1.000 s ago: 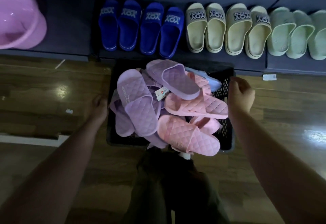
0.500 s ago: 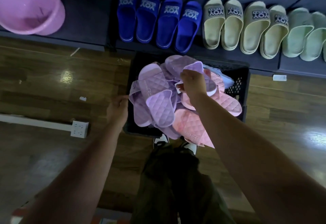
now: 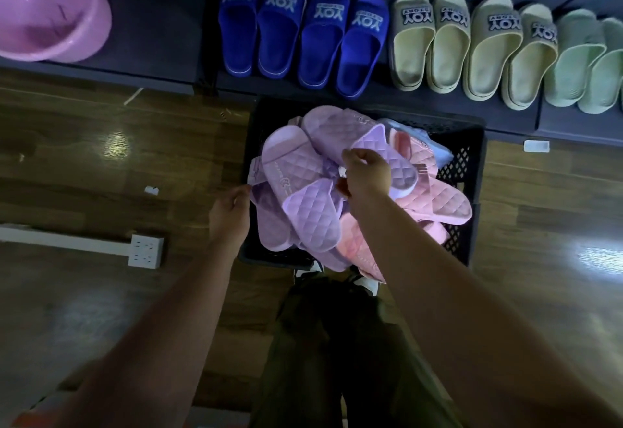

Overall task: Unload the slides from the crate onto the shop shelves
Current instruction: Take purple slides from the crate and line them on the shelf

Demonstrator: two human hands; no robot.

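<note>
One hand has changed jobs. A second ago both hands were on the rims of the crate (image 3: 468, 158); now the right hand (image 3: 365, 175) has left the right rim and sits on top of the heap, fingers curled round a lilac slide (image 3: 381, 148). The left hand (image 3: 231, 215) is still at the crate's left rim with bent fingers, though whether it really grips the rim cannot be told. By the look of it, the crate is parked and the first pick is beginning.

The black crate stands on the wooden floor, just in front of the shelf (image 3: 505, 121). It is heaped above its rim with quilted lilac slides (image 3: 303, 215) on the left and pink slides (image 3: 438, 198) on the right. None of these has reached the shelf, which carries four blue slides (image 3: 303, 30), four beige slides (image 3: 472, 47) and green slides (image 3: 586, 63) in a row.
</note>
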